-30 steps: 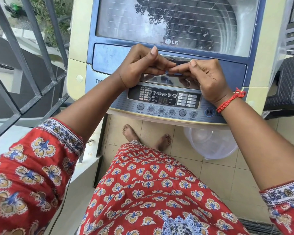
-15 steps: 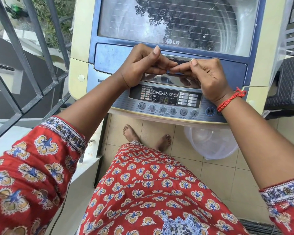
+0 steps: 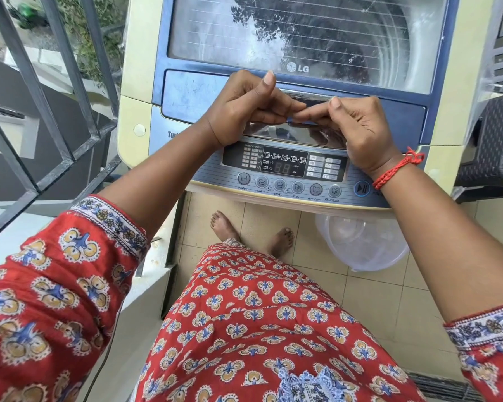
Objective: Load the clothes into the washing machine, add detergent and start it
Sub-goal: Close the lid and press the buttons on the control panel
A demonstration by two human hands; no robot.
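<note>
Both hands, left (image 3: 244, 111) and right (image 3: 357, 132), remain hooked on the lid handle (image 3: 311, 103) (unchanged); lid (image 3: 302, 33) not yet raised.

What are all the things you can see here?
Cream and blue top-loading washing machine: one, centre, glass lid shut.
Grey button panel: one, front edge, display dark.
Clear plastic tub: one, on the tiled floor under the panel.
Grey metal railing: one, left.
Dark woven chair: one, right.
Red thread bracelet: one, right wrist.
Left hand, right hand: fingertips at the lid handle.
</note>
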